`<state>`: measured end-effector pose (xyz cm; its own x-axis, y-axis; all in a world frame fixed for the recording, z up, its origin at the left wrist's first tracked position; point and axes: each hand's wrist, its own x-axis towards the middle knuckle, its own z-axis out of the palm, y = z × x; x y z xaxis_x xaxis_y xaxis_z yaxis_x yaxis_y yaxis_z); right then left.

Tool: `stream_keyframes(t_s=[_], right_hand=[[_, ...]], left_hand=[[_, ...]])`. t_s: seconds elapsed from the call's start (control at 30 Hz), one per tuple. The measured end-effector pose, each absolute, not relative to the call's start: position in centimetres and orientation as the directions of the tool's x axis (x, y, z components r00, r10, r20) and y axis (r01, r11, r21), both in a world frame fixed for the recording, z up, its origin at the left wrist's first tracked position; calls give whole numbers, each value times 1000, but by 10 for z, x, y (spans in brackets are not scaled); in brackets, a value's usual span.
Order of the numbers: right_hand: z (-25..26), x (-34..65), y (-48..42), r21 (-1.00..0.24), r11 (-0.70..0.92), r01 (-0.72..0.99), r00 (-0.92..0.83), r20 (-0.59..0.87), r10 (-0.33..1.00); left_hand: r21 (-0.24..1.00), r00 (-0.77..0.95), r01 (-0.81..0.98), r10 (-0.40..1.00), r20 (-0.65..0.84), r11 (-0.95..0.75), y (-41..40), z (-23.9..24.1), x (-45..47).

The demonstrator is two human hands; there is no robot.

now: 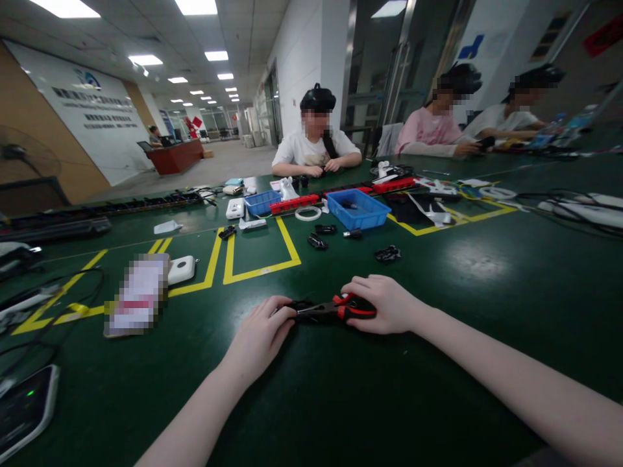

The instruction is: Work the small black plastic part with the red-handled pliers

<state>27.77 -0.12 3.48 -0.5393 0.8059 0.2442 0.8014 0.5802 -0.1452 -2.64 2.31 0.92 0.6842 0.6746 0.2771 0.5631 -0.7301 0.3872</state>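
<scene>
My right hand (385, 303) is closed around the red-and-black handles of a pair of long-nose pliers (316, 312), which lies low over the green table with its jaws pointing left. Under the curled fingers of my left hand (265, 327) is a small black item (300, 303), mostly hidden by the fingers and the plier jaws. The jaws reach that item at the left fingertips; whether they grip it I cannot tell. Beyond my hands lie several small black bundles, among them one black bundle (388, 253) and another (317, 241).
A blue bin (357, 209) stands past the bundles, beside a red rail (294, 204) and a white ring (308, 213). Yellow tape (263, 271) marks the green table. To the left are a phone (139, 295) and a white device (182, 270). Other people sit across the table.
</scene>
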Motion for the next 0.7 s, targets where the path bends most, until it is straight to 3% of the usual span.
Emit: stream_keyframes(t_s=[0.7], right_hand=[[36,276,-2,-151,585,797,-543,246,803]], left_hand=[[322,686,579,661,304,-749,21,13,-25]])
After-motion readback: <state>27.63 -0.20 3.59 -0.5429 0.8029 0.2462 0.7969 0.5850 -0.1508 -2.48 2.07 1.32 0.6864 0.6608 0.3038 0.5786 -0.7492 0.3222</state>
